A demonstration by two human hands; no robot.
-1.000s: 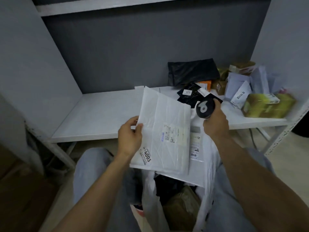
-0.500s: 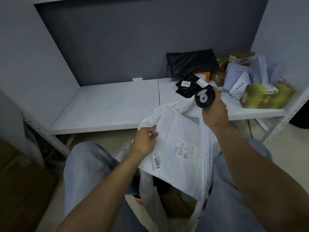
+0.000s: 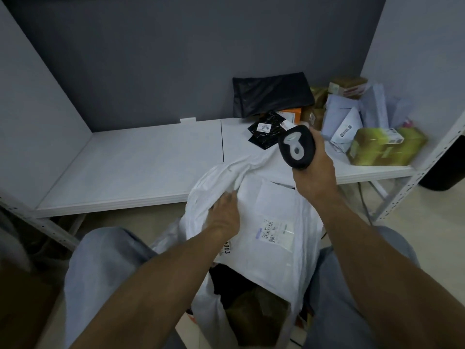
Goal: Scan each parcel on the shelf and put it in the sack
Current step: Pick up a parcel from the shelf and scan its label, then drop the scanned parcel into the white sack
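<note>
Inside sack (image 3: 201,187), white parcel (image 3: 274,222) lies lengthwise, label up.

Parcel sorting room: metal shelf (image 3: 130,172) of labelled parcels (image 3: 352,127), handheld scanner (image 3: 297,146).

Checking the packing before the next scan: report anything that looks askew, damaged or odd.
Nothing is damaged or spilled. The white parcel lies tilted across the sack mouth, only partly in, under the left hand. The remaining parcels sit in a loose, leaning heap at the shelf's right end.
</note>
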